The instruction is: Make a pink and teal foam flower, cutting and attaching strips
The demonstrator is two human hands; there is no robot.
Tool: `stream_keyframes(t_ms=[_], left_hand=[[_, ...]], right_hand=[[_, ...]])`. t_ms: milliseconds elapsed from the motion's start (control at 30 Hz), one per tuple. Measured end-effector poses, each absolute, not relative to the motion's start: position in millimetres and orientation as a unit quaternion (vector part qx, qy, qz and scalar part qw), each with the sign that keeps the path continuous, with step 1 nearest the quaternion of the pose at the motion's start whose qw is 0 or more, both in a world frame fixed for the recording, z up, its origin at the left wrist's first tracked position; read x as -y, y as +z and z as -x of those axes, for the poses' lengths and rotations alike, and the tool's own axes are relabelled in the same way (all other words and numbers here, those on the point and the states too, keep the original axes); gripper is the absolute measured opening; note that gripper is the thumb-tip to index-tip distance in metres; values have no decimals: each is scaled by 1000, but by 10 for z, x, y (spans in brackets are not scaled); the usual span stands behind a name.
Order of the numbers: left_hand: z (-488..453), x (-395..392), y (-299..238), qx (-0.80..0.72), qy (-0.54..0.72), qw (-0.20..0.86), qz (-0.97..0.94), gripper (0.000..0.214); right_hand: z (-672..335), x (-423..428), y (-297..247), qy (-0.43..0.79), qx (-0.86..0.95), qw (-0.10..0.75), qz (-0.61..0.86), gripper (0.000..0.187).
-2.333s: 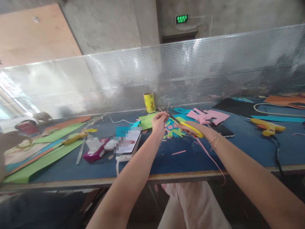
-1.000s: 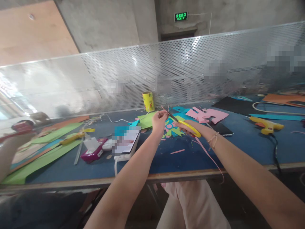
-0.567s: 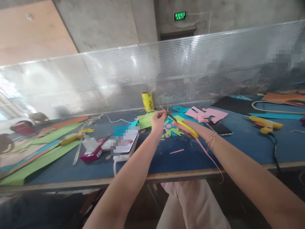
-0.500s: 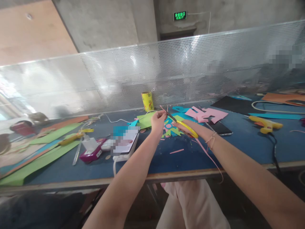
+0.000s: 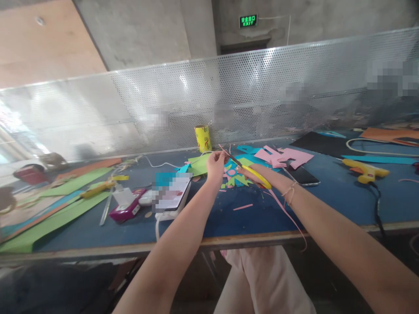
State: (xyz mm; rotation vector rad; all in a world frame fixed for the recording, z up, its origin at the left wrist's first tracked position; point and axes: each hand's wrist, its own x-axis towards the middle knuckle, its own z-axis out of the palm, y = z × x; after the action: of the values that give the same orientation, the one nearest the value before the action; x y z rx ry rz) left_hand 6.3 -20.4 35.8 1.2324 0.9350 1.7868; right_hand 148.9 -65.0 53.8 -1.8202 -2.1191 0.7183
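Observation:
My right hand (image 5: 246, 171) is closed on the yellow handles of a pair of scissors (image 5: 258, 175), whose dark blades point up and left. At the blade tips, my left hand (image 5: 217, 162) pinches a thin pink paper strip (image 5: 222, 148). Whether the blades are apart or together is too small to tell. Beneath the hands lies a pile of green, blue and pink paper scraps (image 5: 240, 179). A long pink paper strip (image 5: 284, 211) trails from near the scissor handles down over the table edge.
A phone (image 5: 175, 194) rests on a white block at left, beside a purple power socket (image 5: 129, 208). Yellow glue guns (image 5: 366, 171) lie right and left. Cut pink paper (image 5: 296, 156), a dark phone (image 5: 306, 175) and a yellow roll (image 5: 203, 138) sit farther back, before a perforated metal screen (image 5: 157, 100).
My left hand has shifted very slightly left by the blade tips. My right hand and the scissors are almost unmoved.

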Motion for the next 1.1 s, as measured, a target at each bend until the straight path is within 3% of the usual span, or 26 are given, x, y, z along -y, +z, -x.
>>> stream_keyframes(t_ms=[1100], left_hand=[[-84,223,386,-376,693,360,-498,7]], right_hand=[[-1498,606,487,235,735,145,619,60]])
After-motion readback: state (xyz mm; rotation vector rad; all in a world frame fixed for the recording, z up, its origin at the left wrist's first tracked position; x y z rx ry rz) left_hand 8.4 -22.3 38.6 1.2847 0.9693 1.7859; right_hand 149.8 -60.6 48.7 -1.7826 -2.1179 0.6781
